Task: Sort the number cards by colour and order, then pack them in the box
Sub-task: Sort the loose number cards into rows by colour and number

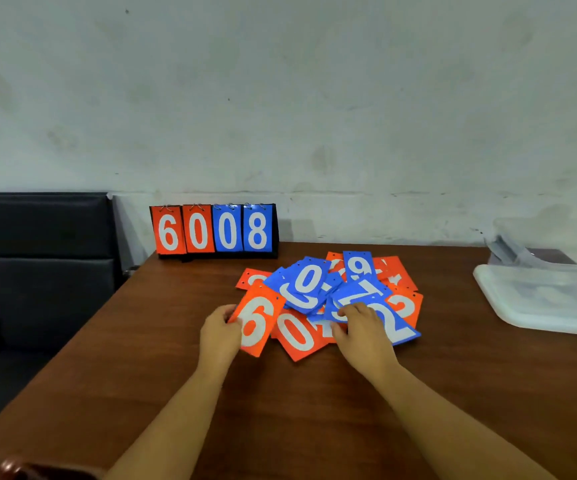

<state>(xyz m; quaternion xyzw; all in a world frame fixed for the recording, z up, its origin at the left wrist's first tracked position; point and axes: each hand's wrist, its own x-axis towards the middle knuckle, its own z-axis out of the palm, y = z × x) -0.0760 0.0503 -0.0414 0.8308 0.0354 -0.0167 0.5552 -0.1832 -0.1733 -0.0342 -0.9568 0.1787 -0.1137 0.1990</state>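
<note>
A loose heap of orange and blue number cards (pixel 318 289) lies in the middle of the brown table (pixel 211 410). My left hand (pixel 219 332) grips the left edge of an orange 6 card (pixel 261 322) at the heap's near-left side. My right hand (pixel 363 330) rests with its fingers on the blue cards at the heap's near side, next to a blue 2 card (pixel 396 323). Whether it holds one, I cannot tell. An orange 0 card (pixel 297 336) lies between my hands. A clear plastic box (pixel 550 303) stands at the right.
A flip scoreboard (pixel 215 231) reading 6008 stands at the table's far edge against the white wall. A black chair (pixel 38 265) is to the left of the table. The table's left edge runs diagonally from the scoreboard toward me.
</note>
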